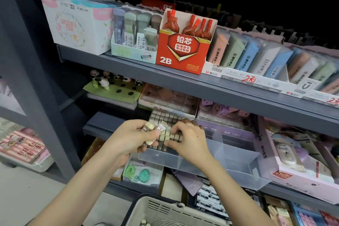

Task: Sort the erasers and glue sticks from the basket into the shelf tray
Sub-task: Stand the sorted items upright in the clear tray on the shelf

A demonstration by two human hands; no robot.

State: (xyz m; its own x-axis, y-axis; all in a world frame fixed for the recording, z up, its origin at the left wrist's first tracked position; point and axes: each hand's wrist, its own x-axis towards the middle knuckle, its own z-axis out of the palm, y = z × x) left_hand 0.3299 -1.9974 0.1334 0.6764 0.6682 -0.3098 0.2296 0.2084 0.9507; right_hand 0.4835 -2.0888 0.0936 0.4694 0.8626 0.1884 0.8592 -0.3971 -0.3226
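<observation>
My left hand (131,138) grips a small bunch of beige erasers (156,128) in brown sleeves, held just left of the clear plastic shelf tray (238,159). The tray's left compartment holds several rows of the same erasers (164,117) standing on end. My right hand (189,138) has its fingers curled down on the front row of those erasers, pressing on them. The white slatted basket (165,211) sits at the bottom of the view below my arms, with a pale item or two showing inside it. No glue sticks are plainly visible.
The tray's right compartments (244,167) show bare plastic. The upper shelf (201,82) carries a red 2B lead box (181,51) and pastel boxes. Panda figures (104,79) stand at the left and a pink product box (297,163) at the right. A grey upright post (36,88) bounds the left.
</observation>
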